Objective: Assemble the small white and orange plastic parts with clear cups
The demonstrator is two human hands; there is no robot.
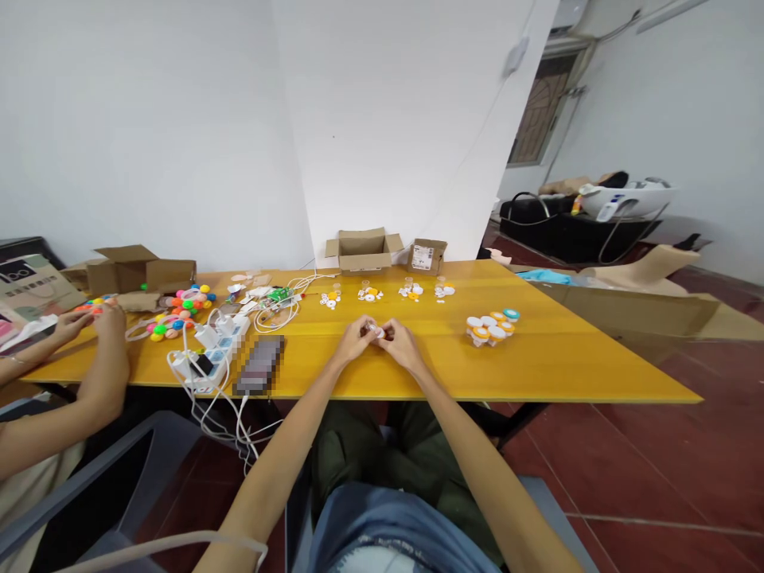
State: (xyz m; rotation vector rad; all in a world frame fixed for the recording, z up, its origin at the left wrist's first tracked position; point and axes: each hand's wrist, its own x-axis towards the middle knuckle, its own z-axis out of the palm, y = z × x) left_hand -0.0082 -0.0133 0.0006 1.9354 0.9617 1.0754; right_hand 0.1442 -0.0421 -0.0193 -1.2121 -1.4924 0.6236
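My left hand point(356, 338) and my right hand point(399, 342) meet over the middle of the yellow table point(537, 362), fingers pinched together around a small white part point(376, 329). Both hands are closed on it; its shape is too small to make out. A cluster of small capped containers point(493, 325) with orange, white and teal lids stands to the right of my hands. Beyond my hands lie several little piles of white and orange pieces point(370, 294).
Another person's arms point(99, 358) rest at the table's left end near colourful ball toys point(179, 310). A power strip with white cables point(215, 350) and a dark device point(261, 364) lie left of me. Open cardboard boxes point(362, 249) stand at the back edge.
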